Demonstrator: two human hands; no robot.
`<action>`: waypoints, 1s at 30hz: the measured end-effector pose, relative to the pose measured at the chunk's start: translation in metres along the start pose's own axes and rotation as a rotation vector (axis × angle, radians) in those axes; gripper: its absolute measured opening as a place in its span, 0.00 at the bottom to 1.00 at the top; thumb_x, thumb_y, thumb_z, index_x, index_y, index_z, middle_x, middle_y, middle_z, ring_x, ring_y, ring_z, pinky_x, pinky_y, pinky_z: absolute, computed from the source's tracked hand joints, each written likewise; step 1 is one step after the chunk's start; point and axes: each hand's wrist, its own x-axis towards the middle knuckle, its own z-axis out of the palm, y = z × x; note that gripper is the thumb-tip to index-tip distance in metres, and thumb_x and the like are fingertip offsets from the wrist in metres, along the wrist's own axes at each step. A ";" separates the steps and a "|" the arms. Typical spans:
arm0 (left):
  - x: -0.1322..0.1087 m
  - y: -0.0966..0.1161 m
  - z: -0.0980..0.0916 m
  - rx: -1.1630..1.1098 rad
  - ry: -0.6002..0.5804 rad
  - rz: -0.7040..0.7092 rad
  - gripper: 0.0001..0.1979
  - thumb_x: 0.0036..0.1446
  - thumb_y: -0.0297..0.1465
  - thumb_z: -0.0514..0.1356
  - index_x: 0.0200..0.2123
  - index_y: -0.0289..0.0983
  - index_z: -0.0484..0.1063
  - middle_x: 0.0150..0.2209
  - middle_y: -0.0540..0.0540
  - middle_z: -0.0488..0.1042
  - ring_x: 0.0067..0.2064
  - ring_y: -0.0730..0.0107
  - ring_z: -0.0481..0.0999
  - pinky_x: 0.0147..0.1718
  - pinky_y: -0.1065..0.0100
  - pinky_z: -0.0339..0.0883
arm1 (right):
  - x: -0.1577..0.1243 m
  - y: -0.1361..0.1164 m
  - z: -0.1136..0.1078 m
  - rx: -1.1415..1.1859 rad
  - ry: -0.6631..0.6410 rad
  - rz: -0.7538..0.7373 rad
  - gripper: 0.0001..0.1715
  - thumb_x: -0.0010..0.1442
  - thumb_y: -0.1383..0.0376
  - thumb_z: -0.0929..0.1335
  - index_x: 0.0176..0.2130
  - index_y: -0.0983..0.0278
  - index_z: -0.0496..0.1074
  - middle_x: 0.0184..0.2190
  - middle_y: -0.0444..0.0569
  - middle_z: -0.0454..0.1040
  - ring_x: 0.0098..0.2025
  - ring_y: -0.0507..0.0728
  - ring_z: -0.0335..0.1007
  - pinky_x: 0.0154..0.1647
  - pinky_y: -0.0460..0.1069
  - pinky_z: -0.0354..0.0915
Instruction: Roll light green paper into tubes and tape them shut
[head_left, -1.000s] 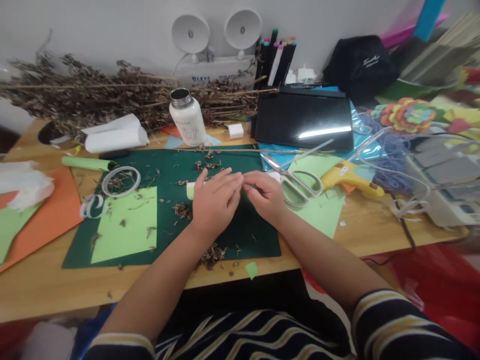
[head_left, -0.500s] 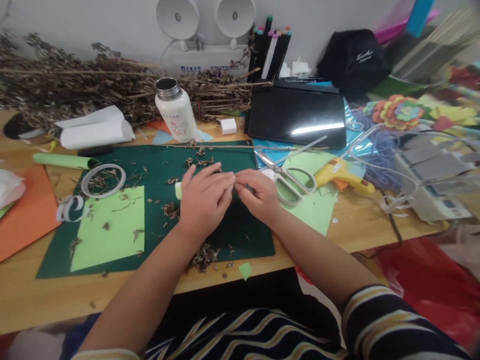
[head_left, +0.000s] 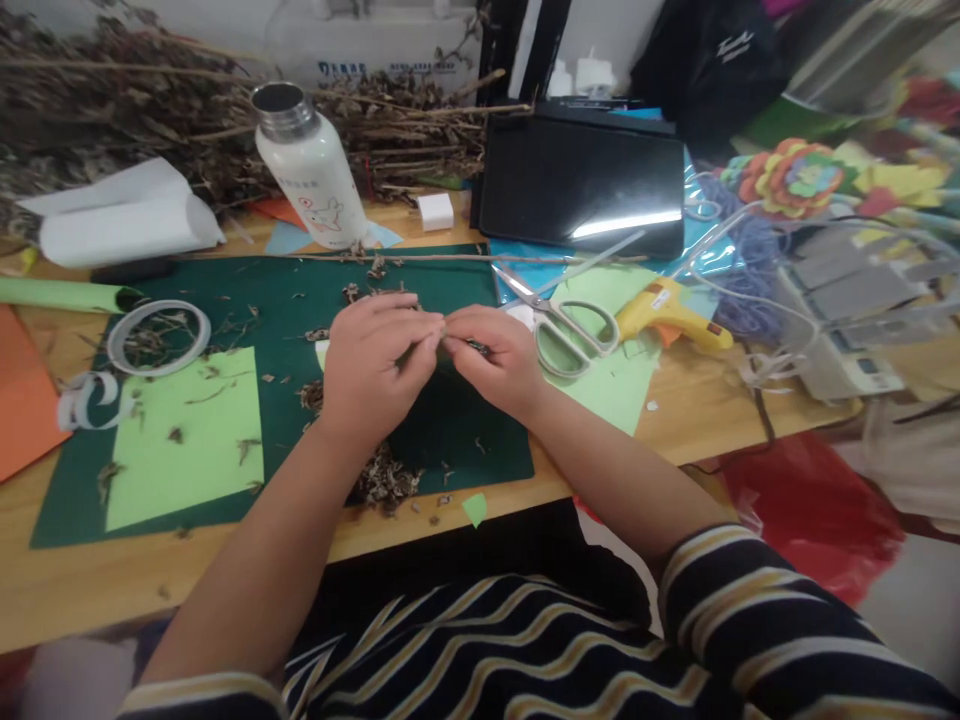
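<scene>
My left hand (head_left: 379, 370) and my right hand (head_left: 496, 362) meet fingertip to fingertip over the dark green cutting mat (head_left: 465, 425). Both are closed in a pinch; whatever lies between the fingers is too small or hidden to name. Piles of crumbled dried leaves (head_left: 386, 478) lie on the mat below and beside my left wrist. Beyond the hands a thin dry stem (head_left: 420, 258) stretches along the mat's far edge. Scissors (head_left: 574, 335) rest to the right of my right hand, on light green paper (head_left: 634, 390).
A white open bottle (head_left: 315, 180) stands behind the mat, near dried branches (head_left: 180, 120). On the right are a black tablet (head_left: 585, 180), a yellow glue gun (head_left: 671, 315) and a power strip (head_left: 840, 345). A tape roll (head_left: 112, 345) and green paper (head_left: 187, 440) lie left.
The view has shifted, so the table things appear further up and left. My hands stay joined at the fingertips, and the left fingers are drawn closer together than before.
</scene>
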 end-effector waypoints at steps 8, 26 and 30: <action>0.003 0.002 -0.005 -0.068 -0.049 -0.053 0.09 0.54 0.30 0.54 0.27 0.41 0.75 0.31 0.53 0.79 0.39 0.69 0.76 0.44 0.65 0.69 | 0.001 -0.001 0.000 0.094 0.010 0.007 0.09 0.53 0.72 0.62 0.24 0.64 0.67 0.24 0.44 0.72 0.29 0.49 0.68 0.32 0.45 0.66; 0.003 0.001 -0.008 -0.034 -0.111 -0.066 0.11 0.54 0.31 0.52 0.27 0.41 0.74 0.30 0.51 0.79 0.39 0.66 0.77 0.42 0.62 0.66 | 0.001 -0.002 -0.001 0.050 -0.043 0.008 0.08 0.53 0.71 0.63 0.25 0.63 0.68 0.25 0.45 0.73 0.29 0.50 0.70 0.31 0.46 0.67; 0.002 0.000 -0.008 -0.064 -0.092 -0.040 0.09 0.54 0.32 0.54 0.29 0.40 0.74 0.31 0.50 0.79 0.39 0.67 0.77 0.41 0.63 0.66 | 0.001 -0.001 -0.001 0.062 -0.041 0.005 0.08 0.53 0.71 0.63 0.26 0.63 0.69 0.25 0.46 0.74 0.30 0.50 0.70 0.32 0.46 0.68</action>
